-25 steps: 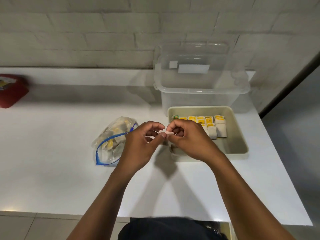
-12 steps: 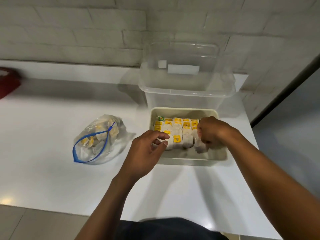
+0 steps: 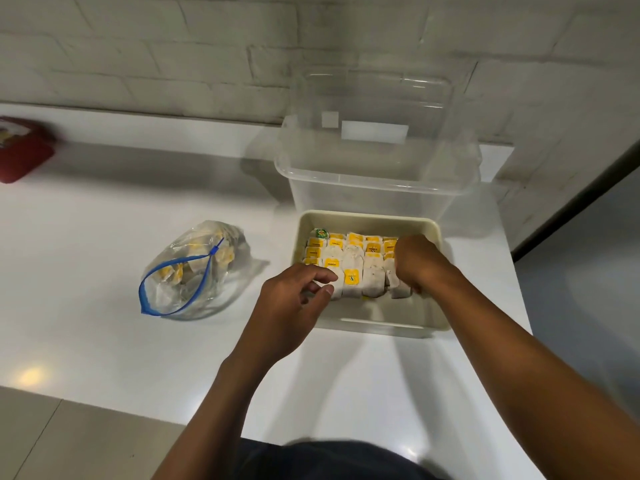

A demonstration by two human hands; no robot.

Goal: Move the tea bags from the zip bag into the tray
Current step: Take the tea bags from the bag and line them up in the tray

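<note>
Many small white paper tea bags with yellow tags point(image 3: 360, 268) already packed in rows in far half of cream plastic tray point(image 3: 381, 322); near half bare

Clear zip bag with blue seal point(image 3: 194, 271) lies open on white table point(image 3: 104, 237), left of tray, more tea bags inside

Right hand point(image 3: 415, 261) in tray, fingers curled down on row's right end; holding one or not, cannot tell

Left hand point(image 3: 294, 296) at tray's left edge, fingers loosely bent, nothing in them

Job looks over half done
</note>
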